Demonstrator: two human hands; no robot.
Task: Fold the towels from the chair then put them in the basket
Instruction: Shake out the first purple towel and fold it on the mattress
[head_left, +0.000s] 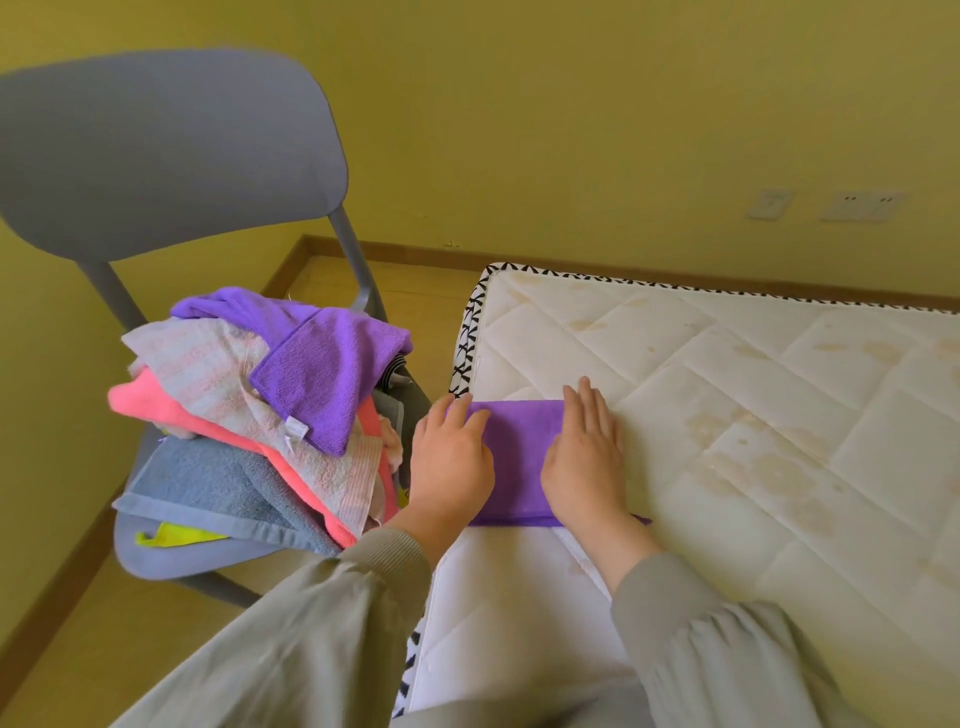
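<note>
Head view, we list: folded purple towel (519, 457), flat on the mattress (727, 415) near its corner; our left hand (452, 467) and right hand (584, 457), both pressing it with straight fingers, grasping nothing; grey chair (156, 156) beside the mattress, its seat bearing a heap of unfolded towels (249, 415), purple one uppermost

fuzzy cloth purple towel (519, 457), quilted fabric mattress (727, 415), smooth matt plastic chair (156, 150).

The left hand (451, 462) and right hand (587, 449) cover both ends of the folded purple towel (519, 457). The mattress (779, 395) runs off the right edge; far wall sockets (862, 205) are blurred (type unreadable).
</note>
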